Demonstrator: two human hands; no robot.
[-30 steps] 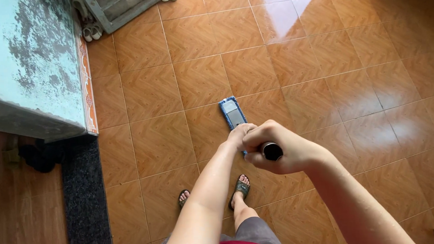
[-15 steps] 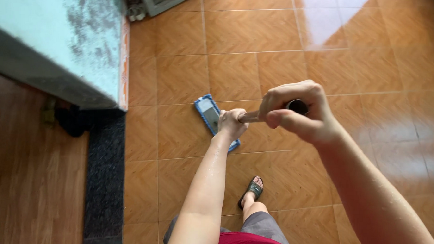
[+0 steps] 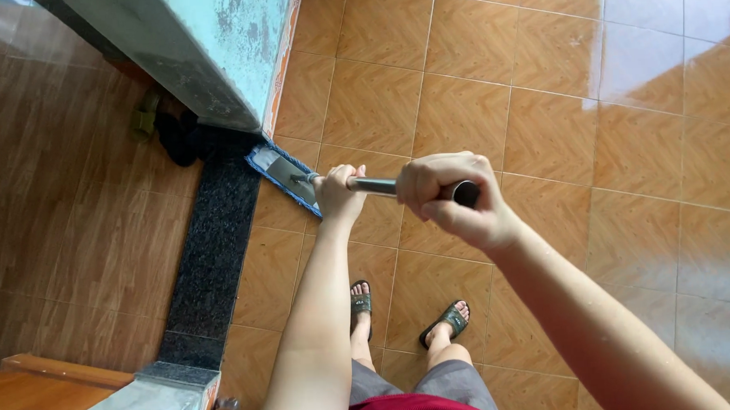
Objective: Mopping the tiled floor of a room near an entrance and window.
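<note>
1. Left hand [image 3: 338, 191]: grip closed around the mop handle [image 3: 374, 185], lower down the shaft.
2. Right hand [image 3: 450, 200]: grip closed around the handle's top end.
3. Mop head [image 3: 281, 174]: flat on the tiled floor [image 3: 540, 126], touching the dark stone threshold [image 3: 213, 251] beside the turquoise wall [image 3: 214, 40].

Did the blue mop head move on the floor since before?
Yes. The blue mop head slid left across the orange tiles, from open floor toward the dark stone strip, and now lies at the foot of the pale blue wall.
</note>
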